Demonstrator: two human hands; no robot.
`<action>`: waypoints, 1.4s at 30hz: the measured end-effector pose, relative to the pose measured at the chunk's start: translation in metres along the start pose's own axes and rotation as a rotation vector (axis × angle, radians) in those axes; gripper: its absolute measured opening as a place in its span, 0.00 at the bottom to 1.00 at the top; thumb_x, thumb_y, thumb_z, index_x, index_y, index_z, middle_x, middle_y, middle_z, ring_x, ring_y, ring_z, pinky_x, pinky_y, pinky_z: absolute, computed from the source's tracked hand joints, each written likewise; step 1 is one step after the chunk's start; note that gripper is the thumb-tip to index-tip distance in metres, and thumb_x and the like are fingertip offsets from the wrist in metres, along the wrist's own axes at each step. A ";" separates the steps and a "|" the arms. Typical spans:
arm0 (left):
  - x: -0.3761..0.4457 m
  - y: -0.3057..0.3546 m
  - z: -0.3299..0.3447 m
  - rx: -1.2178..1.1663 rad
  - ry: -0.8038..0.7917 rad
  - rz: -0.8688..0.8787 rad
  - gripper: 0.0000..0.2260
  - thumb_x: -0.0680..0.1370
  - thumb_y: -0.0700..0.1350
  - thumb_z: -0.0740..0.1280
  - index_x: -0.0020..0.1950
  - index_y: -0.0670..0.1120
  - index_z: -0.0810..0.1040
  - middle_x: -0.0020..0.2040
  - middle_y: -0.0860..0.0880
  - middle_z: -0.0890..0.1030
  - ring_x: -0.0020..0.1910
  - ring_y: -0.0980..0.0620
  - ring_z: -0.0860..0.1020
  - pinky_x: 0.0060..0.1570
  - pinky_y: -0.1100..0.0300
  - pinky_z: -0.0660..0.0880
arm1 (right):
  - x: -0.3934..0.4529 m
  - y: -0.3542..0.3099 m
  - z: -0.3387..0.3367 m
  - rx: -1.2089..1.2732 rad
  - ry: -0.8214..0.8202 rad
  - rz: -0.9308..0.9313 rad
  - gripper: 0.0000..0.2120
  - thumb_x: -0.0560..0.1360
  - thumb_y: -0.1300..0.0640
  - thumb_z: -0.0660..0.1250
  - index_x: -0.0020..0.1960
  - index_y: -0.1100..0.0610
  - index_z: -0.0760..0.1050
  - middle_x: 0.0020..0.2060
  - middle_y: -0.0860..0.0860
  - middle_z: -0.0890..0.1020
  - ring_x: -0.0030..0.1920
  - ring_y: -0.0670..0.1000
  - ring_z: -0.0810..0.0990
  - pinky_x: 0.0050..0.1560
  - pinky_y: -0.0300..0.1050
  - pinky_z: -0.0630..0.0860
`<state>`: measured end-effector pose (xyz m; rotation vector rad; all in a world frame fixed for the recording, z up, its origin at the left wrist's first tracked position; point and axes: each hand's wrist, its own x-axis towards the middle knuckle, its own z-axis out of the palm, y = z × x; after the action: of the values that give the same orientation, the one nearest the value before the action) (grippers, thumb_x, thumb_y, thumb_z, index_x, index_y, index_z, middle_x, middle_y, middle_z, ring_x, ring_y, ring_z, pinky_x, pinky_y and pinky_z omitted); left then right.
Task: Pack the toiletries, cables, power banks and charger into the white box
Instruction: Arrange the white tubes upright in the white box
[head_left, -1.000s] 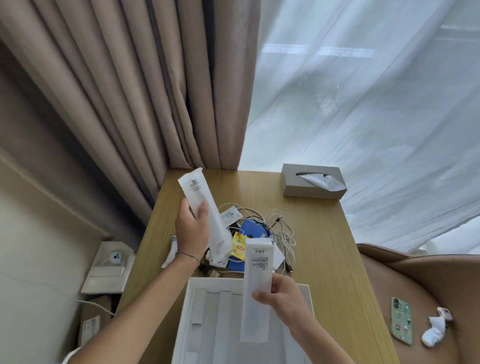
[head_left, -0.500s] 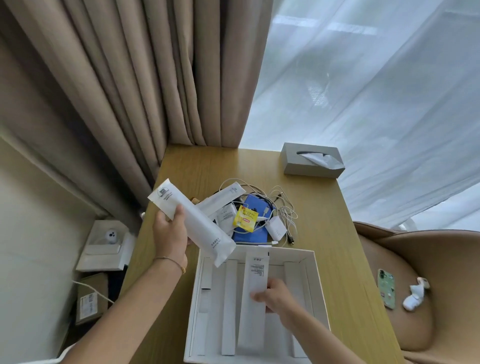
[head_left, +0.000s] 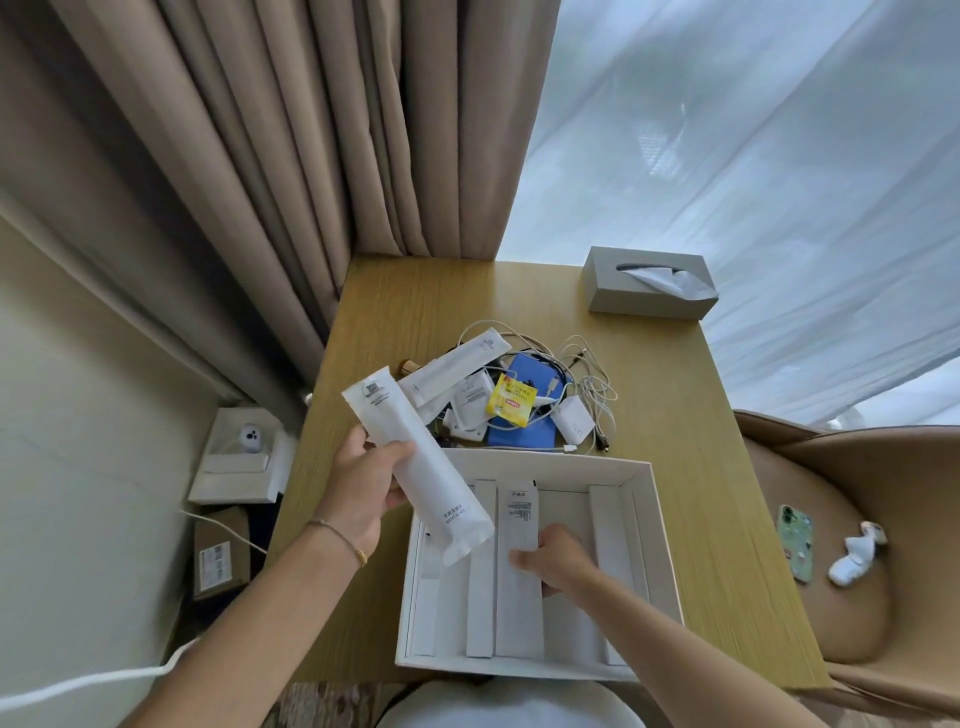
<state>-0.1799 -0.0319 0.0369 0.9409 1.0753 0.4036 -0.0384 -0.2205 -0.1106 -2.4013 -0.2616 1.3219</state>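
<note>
From the head camera, the toiletry-packing step looks to be in hand: the right hand (head_left: 558, 564) presses a flat white sachet (head_left: 519, 571) down into a middle slot of the white box (head_left: 641, 470), its fingers closed on the packet's upper part. The left hand (head_left: 363, 486) is clamped round a second white sachet (head_left: 421, 467), tilted over the box's left compartments, its lower end past the fingertips. Next, probably, it must be lowered into a free slot. Cables (head_left: 587, 374) lie beyond both hands.

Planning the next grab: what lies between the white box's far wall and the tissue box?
In the head view, between the white box and the tissue box lies the pile: white cables, a blue power bank, a white charger, then bare table.
</note>
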 end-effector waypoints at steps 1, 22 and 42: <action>-0.004 -0.002 0.002 0.022 -0.020 -0.005 0.19 0.79 0.36 0.67 0.68 0.50 0.73 0.57 0.44 0.80 0.56 0.43 0.80 0.48 0.48 0.81 | 0.000 0.000 0.000 -0.065 0.008 -0.020 0.12 0.74 0.46 0.74 0.47 0.55 0.78 0.45 0.52 0.84 0.44 0.54 0.85 0.44 0.51 0.85; -0.002 -0.106 0.091 0.583 -0.283 -0.181 0.13 0.77 0.37 0.71 0.61 0.42 0.79 0.54 0.45 0.84 0.53 0.46 0.83 0.56 0.47 0.81 | -0.057 -0.001 -0.075 -0.204 0.343 -0.272 0.11 0.74 0.54 0.63 0.40 0.58 0.81 0.33 0.52 0.84 0.38 0.57 0.82 0.35 0.47 0.76; 0.034 -0.178 0.109 1.323 -0.183 -0.029 0.15 0.74 0.54 0.73 0.36 0.51 0.69 0.34 0.55 0.73 0.33 0.57 0.72 0.29 0.63 0.65 | -0.066 0.004 -0.090 -0.058 0.245 -0.310 0.08 0.76 0.54 0.65 0.44 0.52 0.83 0.34 0.47 0.83 0.36 0.49 0.84 0.37 0.48 0.81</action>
<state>-0.0950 -0.1577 -0.1100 2.0559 1.1349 -0.5212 0.0018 -0.2683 -0.0185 -2.4180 -0.5813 0.8859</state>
